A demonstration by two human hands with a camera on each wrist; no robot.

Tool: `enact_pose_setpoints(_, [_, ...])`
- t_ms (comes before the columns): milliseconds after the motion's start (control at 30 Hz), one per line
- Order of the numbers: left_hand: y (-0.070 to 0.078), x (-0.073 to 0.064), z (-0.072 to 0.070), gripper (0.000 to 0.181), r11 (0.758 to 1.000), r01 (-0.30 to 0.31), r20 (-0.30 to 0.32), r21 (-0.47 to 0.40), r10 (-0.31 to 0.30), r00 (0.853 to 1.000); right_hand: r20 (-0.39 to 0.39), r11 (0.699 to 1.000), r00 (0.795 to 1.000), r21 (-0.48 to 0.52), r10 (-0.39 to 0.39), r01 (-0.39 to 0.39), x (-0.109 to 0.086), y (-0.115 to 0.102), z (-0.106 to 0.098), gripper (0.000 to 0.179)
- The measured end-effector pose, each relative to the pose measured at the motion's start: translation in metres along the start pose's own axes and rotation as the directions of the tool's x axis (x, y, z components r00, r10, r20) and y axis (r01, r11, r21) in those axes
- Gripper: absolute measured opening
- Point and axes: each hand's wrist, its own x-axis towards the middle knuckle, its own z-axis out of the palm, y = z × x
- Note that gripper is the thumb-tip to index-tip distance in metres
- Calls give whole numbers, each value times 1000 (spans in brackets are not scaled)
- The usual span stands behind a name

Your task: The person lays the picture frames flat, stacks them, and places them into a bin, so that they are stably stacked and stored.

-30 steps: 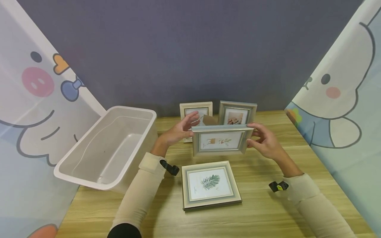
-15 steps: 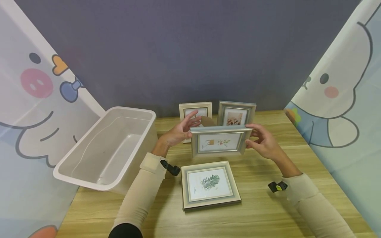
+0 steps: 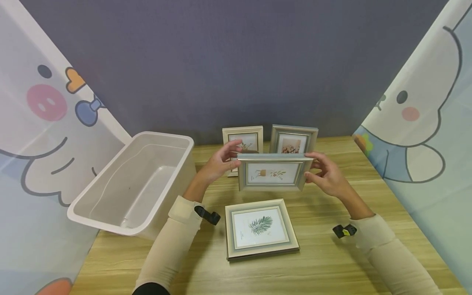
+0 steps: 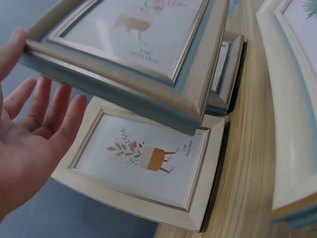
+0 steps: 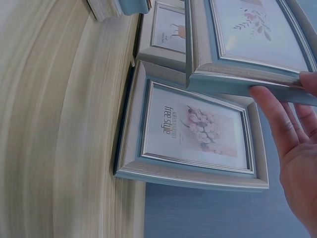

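In the head view, a silver-grey picture frame (image 3: 274,172) with a deer-and-leaves print hangs above the table, face toward me. My right hand (image 3: 327,175) pinches its right side, thumb (image 5: 309,82) at the front edge. Beside its upper left corner is my left hand (image 3: 220,162), the thumb touching the corner and the other fingers loosely extended. A cream frame (image 4: 200,203) and a grey frame (image 5: 133,163) stand upright behind it, partly hidden. On the table nearer me lies a stack topped by a cream frame (image 3: 230,233) with a green leaf print.
At the left stands a large pale plastic bin (image 3: 167,200), with nothing seen inside it. The wood-grain table (image 3: 332,262) ends at a dark back wall (image 3: 236,69). Cartoon-printed sheets (image 3: 416,164) flank both sides.
My left hand's fingers have lowered slightly beside the raised frame, and the left wrist has shifted a little toward the left. The right hand and frame stay nearly in place.
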Motion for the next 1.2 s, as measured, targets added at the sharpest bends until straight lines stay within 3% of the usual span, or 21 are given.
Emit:
enact_pose_setpoints(100, [4,-4,3,62,997,-13,-42,75,16,999,-1,1000,1000,-16,2,-2,0,1,1,68])
enact_pose_setpoints(233, [7,-9,7,49,988,-29,-79,153,41,996,-1,999,1000,-43,5,-5,1,2,1,67])
enact_pose_setpoints(467, [9,-16,11,25,973,-75,-88,218,96,991,1,999,1000,-52,11,-11,2,3,3,67])
enact_pose_setpoints(933, [16,-30,10,22,967,-82,-132,242,117,984,71,996,996,-73,59,-53,6,-5,6,64])
enact_pose_setpoints(1200, [18,-39,8,23,983,-74,-125,170,96,988,133,991,982,-56,131,-124,9,-6,7,65])
